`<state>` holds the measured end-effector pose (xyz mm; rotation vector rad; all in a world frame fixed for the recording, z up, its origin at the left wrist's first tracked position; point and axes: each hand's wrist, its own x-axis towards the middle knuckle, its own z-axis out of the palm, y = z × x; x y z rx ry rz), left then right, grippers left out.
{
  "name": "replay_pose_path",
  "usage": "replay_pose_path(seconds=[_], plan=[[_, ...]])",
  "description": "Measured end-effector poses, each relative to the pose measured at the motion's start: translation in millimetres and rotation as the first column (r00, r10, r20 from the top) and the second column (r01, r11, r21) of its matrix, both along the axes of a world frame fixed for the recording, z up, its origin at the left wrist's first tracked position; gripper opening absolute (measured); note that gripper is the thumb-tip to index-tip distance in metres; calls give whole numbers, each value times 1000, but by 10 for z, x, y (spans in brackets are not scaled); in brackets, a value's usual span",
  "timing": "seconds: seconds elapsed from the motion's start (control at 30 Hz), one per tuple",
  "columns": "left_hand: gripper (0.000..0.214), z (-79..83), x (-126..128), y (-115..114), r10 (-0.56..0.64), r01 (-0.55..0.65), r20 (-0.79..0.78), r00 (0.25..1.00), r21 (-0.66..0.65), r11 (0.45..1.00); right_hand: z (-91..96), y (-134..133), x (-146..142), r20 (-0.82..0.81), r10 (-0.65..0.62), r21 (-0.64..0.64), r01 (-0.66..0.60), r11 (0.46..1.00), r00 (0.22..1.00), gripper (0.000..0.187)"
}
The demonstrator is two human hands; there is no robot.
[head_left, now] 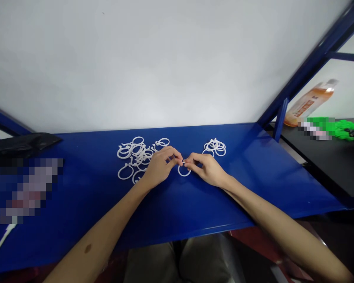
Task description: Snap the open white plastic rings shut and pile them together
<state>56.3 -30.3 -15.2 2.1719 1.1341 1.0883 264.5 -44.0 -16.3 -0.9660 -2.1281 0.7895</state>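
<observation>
A white plastic curtain ring (184,175) hangs between my two hands, just above or on the blue table; I cannot tell which. My left hand (162,165) pinches the ring's upper left side with thumb and fingers. From the other side, my right hand (208,168) pinches its top near the same spot. The fingertips hide the upper part of the ring. Left of my left hand lies a loose heap of white curtain rings (138,151), several with small clips showing. Beyond my right hand sits a smaller pile of similar rings (216,146).
The blue table (242,220) meets a white wall (165,70). At left lie a black plastic bag (26,142), a blurred-out object and a white cable (1,241). A blue frame post stands at right, beside a dark table with an orange bottle (311,103) and something bright green (346,129).
</observation>
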Motion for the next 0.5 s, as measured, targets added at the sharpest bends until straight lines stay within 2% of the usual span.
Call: replay_pose_path(seconds=[0.17,0.27,0.33,0.4,0.5], plan=[[17,6,5,-11,-56,56,-5,998,25,998,32,-4,1,33,54,93,-57,994,998,17],[12,16,15,3,-34,37,-61,998,48,998,54,21,28,85,25,178,-40,983,996,17],[5,3,-5,36,2,14,-158,987,98,995,85,62,98,156,-54,254,13,967,986,20],[20,-35,-57,90,91,-40,-287,954,177,983,122,124,227,219,-183,324,106,940,958,23],[31,-121,-170,179,302,-187,-448,842,283,941,158,242,494,294,-367,366,251,896,882,25]])
